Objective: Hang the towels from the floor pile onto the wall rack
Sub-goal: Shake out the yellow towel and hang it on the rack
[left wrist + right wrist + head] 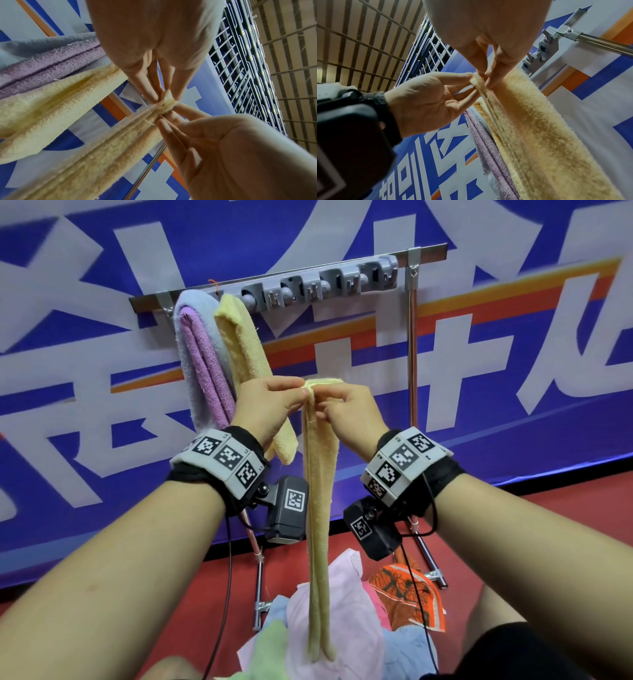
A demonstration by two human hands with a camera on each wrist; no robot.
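A long pale-yellow towel (318, 508) hangs folded lengthwise in front of the wall rack (318, 285). Both hands pinch its top end, below the rack's grey clips. My left hand (303, 393) holds the fold from the left and my right hand (320, 404) from the right, fingertips almost touching. The left wrist view shows the left fingertips (154, 97) clamped on the bunched towel (102, 155). In the right wrist view the right fingertips (493, 81) pinch the same edge of the towel (539, 135). The towel's lower end reaches the floor pile (342, 611).
A lavender-and-purple towel (202, 354) and another yellow towel (239, 344) hang at the rack's left end. Several grey clips (342, 284) to their right hold nothing. A metal stand leg (412, 354) runs down on the right. A blue banner covers the wall; the floor is red.
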